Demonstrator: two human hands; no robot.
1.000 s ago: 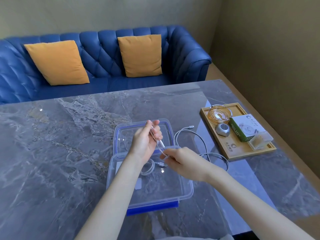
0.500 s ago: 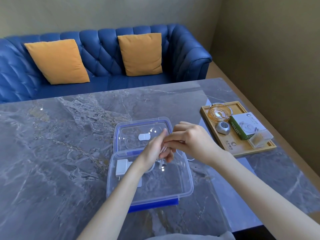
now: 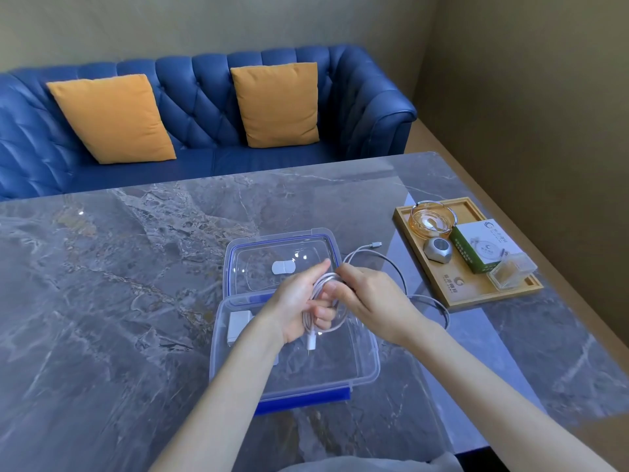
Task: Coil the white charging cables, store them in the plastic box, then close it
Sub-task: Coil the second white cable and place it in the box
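Observation:
A white charging cable (image 3: 391, 264) is partly wound into loops around the fingers of my left hand (image 3: 299, 304), with one plug hanging down below that hand. My right hand (image 3: 371, 301) pinches the strand beside the loops. The loose end trails right over the table, its plug near the box's far right corner. Under both hands stands the clear plastic box (image 3: 369, 366) with blue clips, open. Its lid (image 3: 238, 264) lies flat behind it. A white charger block (image 3: 236, 327) sits inside at the box's left wall.
A wooden tray (image 3: 452, 294) at the right holds a glass ashtray (image 3: 432, 219), a small grey device (image 3: 437, 253), a green-and-white box (image 3: 483, 247) and a clear container (image 3: 510, 275). A blue sofa (image 3: 204, 107) with two orange cushions stands beyond the grey marble table (image 3: 102, 284).
The hands went from stretching the strand apart to meeting over the box. More of the cable is now looped on my left hand, and its plug hangs below.

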